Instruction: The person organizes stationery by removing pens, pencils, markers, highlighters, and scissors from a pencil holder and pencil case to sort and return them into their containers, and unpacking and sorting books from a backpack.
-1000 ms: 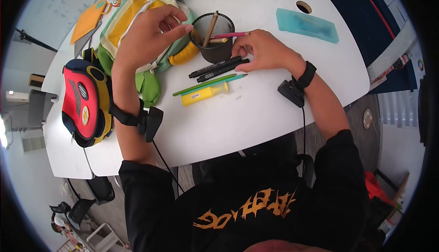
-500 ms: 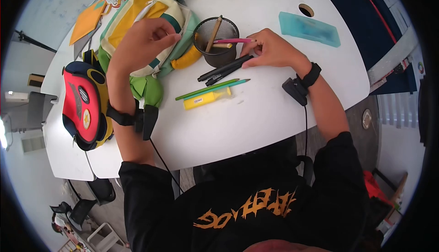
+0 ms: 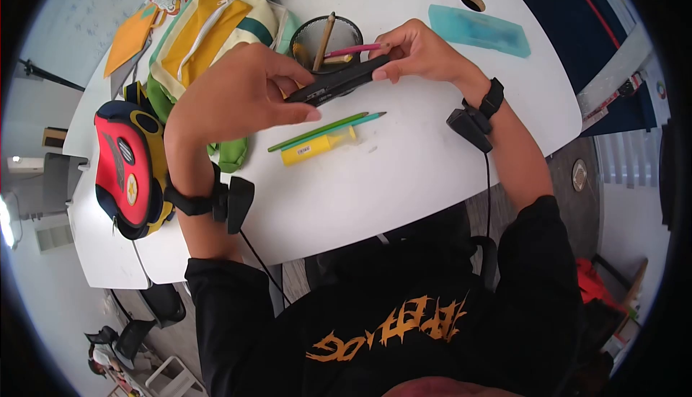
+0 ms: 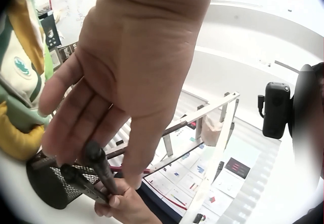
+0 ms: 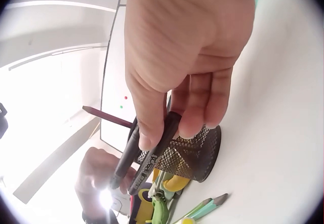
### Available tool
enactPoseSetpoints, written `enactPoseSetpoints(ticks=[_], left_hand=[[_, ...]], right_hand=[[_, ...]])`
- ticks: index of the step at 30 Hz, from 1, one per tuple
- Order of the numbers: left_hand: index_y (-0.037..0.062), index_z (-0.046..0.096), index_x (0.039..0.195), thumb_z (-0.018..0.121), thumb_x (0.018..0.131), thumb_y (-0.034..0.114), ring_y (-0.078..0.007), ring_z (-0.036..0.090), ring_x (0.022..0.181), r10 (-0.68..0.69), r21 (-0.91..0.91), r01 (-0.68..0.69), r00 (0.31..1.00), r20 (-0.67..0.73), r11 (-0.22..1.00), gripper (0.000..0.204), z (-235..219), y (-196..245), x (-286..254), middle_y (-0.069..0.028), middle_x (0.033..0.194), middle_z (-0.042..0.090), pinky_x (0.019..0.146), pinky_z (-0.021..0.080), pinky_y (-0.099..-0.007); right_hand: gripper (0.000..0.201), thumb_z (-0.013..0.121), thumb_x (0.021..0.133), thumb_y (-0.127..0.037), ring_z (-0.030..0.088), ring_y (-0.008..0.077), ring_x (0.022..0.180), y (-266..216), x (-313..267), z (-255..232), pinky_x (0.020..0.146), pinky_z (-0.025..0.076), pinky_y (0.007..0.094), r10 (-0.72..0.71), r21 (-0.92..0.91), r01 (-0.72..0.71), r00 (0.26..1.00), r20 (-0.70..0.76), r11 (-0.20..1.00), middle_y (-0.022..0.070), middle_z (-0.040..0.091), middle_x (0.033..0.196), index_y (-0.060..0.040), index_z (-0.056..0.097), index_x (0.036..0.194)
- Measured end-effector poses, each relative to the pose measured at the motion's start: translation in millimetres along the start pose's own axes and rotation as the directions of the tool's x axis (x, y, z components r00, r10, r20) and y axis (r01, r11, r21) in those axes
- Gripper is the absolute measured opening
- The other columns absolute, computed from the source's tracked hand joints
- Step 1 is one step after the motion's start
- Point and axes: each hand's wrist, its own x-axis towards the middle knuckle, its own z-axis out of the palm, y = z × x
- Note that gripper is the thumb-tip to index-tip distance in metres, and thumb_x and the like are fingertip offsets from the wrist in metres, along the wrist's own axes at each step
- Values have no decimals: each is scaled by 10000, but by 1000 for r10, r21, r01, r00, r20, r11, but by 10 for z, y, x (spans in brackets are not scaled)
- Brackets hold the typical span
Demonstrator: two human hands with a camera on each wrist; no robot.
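Observation:
Two black markers [image 3: 344, 80] are lifted in front of the black mesh pen cup [image 5: 205, 155]. My right hand [image 3: 424, 52] pinches them together near one end, thumb against fingers. Around their other end, my left hand [image 3: 241, 94] reaches with fingers above and thumb below. In the left wrist view a gap shows between that thumb [image 4: 137, 158] and the markers. A wooden pencil [image 3: 325, 40], a pink pencil [image 3: 357, 52] and a short yellow piece stand or lean in the cup. Below the hands lie a green pencil [image 3: 317, 131], a teal pencil and a yellow highlighter [image 3: 311, 150].
A green, cream and yellow backpack [image 3: 205, 33] lies behind my left hand. Left of it stands a red car-shaped bag [image 3: 124, 163]. A translucent teal pencil case [image 3: 479, 31] lies at the far right, by a round hole [image 3: 472, 1] in the table [image 3: 404, 181].
My right hand has raised the two markers off the table, toward the cup's front. My left hand has come down and right to their far ends.

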Motion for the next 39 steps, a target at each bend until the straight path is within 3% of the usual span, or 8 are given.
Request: enactPoseSetpoints(ticks=[3, 9, 11, 16, 18, 28, 34, 39], left_hand=[[0, 811, 1111, 870, 858, 147, -159, 706, 743, 12, 5, -12, 1000, -8, 1000, 299, -11, -2, -24, -114, 853, 783, 689, 551, -300], [4, 798, 1156, 814, 942, 146, -124, 673, 741, 107, 6, -109, 963, -247, 994, 258, -102, 44, -131, -84, 848, 758, 698, 535, -266], [2, 798, 1091, 820, 951, 227, -116, 650, 688, 116, -64, -162, 881, -459, 985, 266, -96, -8, -135, -83, 777, 723, 631, 499, -251], [-25, 788, 1086, 805, 982, 263, -79, 640, 713, 146, -91, -244, 797, -587, 965, 306, -140, -7, -164, -35, 803, 729, 651, 495, -235], [-24, 786, 1079, 805, 975, 248, -85, 654, 712, 74, -111, -192, 751, -656, 975, 291, -137, -27, -161, -48, 798, 739, 651, 497, -234], [-36, 763, 1122, 789, 988, 175, -79, 655, 770, 104, 58, -86, 832, -544, 995, 252, 20, -139, 51, -36, 845, 743, 694, 519, -240], [18, 764, 1191, 795, 975, 174, -78, 656, 760, 119, 120, -68, 860, -495, 990, 268, 99, -168, 157, -49, 838, 743, 705, 520, -250], [41, 755, 1231, 822, 961, 191, -55, 629, 745, 76, -15, -93, 885, -460, 996, 316, 114, -60, 137, -12, 838, 737, 686, 500, -236]], right_hand=[[221, 894, 864, -114, 708, 97, 669, -4, 4, 8, 642, 566, 241, 9, 53, -9, 1000, 13, 999, 64, 776, 852, 17, 808, 1020], [212, 880, 871, -102, 706, 125, 679, -130, -22, 14, 691, 585, 260, 38, 162, -42, 999, 28, 986, 76, 777, 887, 0, 803, 1040], [210, 873, 879, -109, 703, 126, 689, -93, -14, -3, 700, 586, 262, 31, 177, -37, 999, 35, 983, 78, 776, 903, -7, 798, 1047], [209, 853, 901, -131, 698, 121, 724, 18, -7, -34, 717, 585, 264, 5, 218, -16, 999, 52, 976, 74, 767, 942, -27, 777, 1066], [231, 839, 918, -138, 699, 118, 743, 62, 1, -56, 720, 586, 268, -18, 314, 6, 999, 36, 949, 56, 752, 970, -33, 758, 1107], [190, 766, 997, -142, 704, 83, 756, 118, -3, -95, 763, 621, 264, -51, 505, 94, 994, -98, 858, 17, 739, 1063, -82, 717, 1170], [122, 728, 1023, -152, 718, 72, 751, 136, 25, -122, 784, 629, 273, -118, 607, 127, 992, -55, 785, 26, 733, 1095, -102, 705, 1132], [100, 689, 1044, -176, 722, 67, 751, 121, 1, -113, 803, 628, 277, -88, 623, 113, 994, -71, 774, 27, 728, 1094, -104, 688, 1113]])
